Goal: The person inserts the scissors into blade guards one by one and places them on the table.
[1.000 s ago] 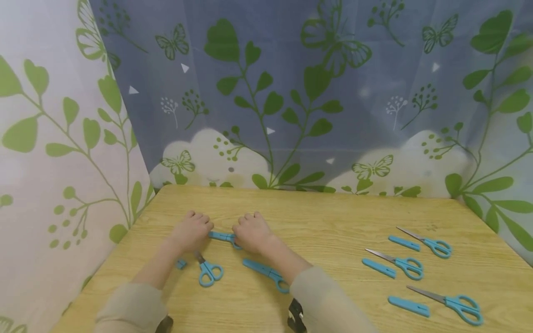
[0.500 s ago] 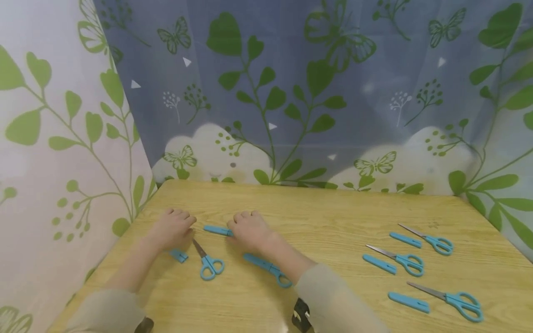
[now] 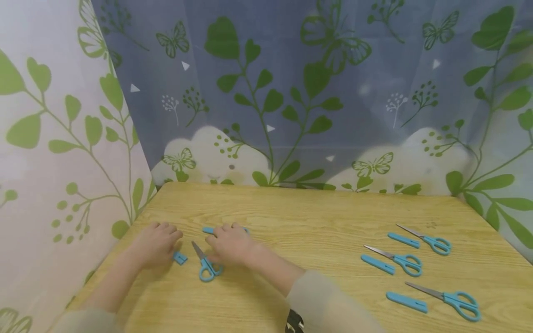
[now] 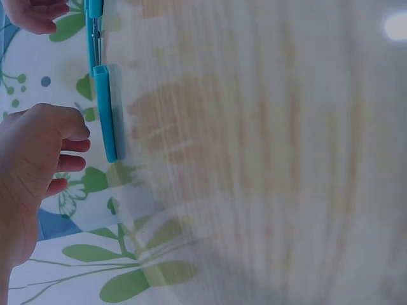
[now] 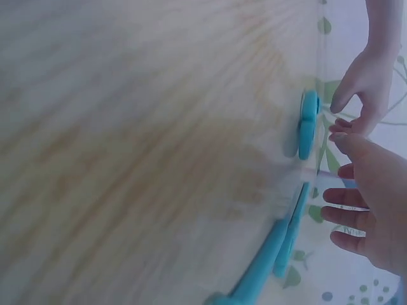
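Observation:
My left hand [image 3: 154,245] hovers at the left beside a blue scissors sheath [image 3: 180,258]. In the left wrist view its fingers are loosely bent and apart from the sheath [image 4: 105,114]. A pair of blue-handled scissors [image 3: 205,266] lies bare-bladed between the hands. My right hand [image 3: 233,245] is over the right side of those handles, fingers relaxed and spread in the right wrist view, gripping nothing. Behind it lies a sheathed pair of scissors [image 3: 207,230], its middle covered by the hand. Another sheathed pair is hidden from the head view by my right forearm.
On the right side of the table [image 3: 316,222] lie several scissors out of their sheaths, including a front pair [image 3: 461,305] with its sheath [image 3: 406,301] alongside. A patterned cloth [image 3: 266,92] hangs behind the table.
My right hand has let go of the sheathed scissors at the back and come nearer and left, over the bare pair's handles. My left hand has moved left and back toward me.

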`<state>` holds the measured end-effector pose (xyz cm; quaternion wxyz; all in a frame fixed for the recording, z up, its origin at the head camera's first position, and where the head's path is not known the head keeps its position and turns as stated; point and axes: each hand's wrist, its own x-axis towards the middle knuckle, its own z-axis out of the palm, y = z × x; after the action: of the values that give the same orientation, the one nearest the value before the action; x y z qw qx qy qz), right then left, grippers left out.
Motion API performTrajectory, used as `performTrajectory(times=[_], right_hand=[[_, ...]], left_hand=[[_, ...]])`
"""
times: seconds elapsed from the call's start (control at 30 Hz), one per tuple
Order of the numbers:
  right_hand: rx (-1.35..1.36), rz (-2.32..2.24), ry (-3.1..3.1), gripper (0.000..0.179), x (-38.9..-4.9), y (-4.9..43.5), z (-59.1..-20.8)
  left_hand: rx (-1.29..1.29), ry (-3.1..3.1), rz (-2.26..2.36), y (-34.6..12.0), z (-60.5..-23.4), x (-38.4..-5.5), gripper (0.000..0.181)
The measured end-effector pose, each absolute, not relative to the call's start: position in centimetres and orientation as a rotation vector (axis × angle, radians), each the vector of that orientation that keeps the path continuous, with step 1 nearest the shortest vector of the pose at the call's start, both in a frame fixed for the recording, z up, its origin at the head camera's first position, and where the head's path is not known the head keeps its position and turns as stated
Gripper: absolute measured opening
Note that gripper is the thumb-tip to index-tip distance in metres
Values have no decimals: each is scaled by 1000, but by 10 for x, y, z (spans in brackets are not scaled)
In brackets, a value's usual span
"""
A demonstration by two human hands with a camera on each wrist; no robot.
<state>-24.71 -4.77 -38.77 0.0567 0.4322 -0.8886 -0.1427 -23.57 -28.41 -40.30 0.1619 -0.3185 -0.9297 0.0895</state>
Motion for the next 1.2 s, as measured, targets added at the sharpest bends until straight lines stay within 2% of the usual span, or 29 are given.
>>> performTrajectory(times=[0.1,0.27,0.4,0.57,0.7,0.93,1.2], right_hand=[[1349,-448,-2689,47,-243,-51,-389],[1408,-425,-2694,36,-237,-53,-392],[1426,-408,-2701,40,-233,-56,-396],[1426,-454,-2660,46,-233,-58,-399],[1422,-465,-2659,42,-234,-58,-400],[1430,-474,-2659,31,-235,-58,-400],[1408,-429,-2695,22,-234,-57,-398]], left_hand=[[-910,-2683,277,-284,-404,-232,25],[-937,-2681,284,-284,-411,-230,19],[-955,-2720,270,-284,-414,-229,15],[-972,-2732,311,-284,-414,-229,20],[-1001,-2699,291,-283,-415,-230,21],[-1051,-2616,318,-282,-412,-231,7],[-1066,-2610,326,-279,-408,-232,10]])
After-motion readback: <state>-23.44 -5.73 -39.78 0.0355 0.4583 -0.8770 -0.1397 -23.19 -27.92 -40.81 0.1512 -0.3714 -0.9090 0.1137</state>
